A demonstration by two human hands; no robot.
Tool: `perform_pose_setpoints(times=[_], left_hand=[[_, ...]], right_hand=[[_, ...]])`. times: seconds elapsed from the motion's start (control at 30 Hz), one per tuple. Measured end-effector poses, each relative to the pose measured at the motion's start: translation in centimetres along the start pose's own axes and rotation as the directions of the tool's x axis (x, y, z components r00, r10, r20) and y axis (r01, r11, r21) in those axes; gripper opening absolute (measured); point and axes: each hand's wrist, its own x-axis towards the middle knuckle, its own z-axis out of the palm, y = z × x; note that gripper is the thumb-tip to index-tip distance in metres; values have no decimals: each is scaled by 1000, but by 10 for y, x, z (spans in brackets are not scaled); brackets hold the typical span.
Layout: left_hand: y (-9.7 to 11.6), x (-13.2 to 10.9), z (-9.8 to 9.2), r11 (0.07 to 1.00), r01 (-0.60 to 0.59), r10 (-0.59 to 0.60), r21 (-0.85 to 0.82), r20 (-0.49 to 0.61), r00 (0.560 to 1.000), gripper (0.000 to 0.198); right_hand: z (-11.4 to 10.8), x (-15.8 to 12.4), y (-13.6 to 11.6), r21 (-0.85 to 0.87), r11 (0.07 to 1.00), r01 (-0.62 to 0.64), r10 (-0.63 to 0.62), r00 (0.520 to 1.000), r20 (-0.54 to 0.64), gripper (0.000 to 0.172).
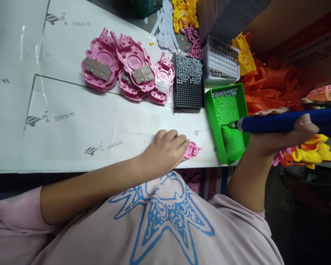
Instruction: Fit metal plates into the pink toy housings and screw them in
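My left hand (169, 149) is closed around a small pink plastic part (192, 149) at the table's near edge; most of the part is hidden under my fingers. In my right hand (287, 136) is a blue electric screwdriver (278, 120), lying almost level with its tip pointing left. The tip is over the green perforated tray (227, 147), whose far end carries small screws (224, 92). I cannot tell whether a screw sits on the tip. Beyond the hands, several pink plastic shells (105, 60) with metal plates lie in overlapping piles.
A black perforated tray (190, 99) full of silver screws stands left of the green one. Behind are white trays of round metal pieces (220, 60), pink bits (192, 38) and yellow parts (183, 14). Orange parts (270, 84) heap at the right, below a cardboard box (300, 36).
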Motion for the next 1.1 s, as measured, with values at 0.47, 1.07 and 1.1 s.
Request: perform_pose_setpoints(times=[0.47,1.07,1.1], left_hand=[[0,0,1,1000,-3,3,4,3,1000,39],[0,0,1,1000,-4,4,2,-2,1000,40],[0,0,1,1000,-4,4,3,1,1000,40]], right_hand=[[-4,12,-5,-7,998,69,-70,995,-70,22],[2,10,-2,-70,996,46,-44,999,31,19],[2,11,-2,-68,997,44,-42,999,28,19]])
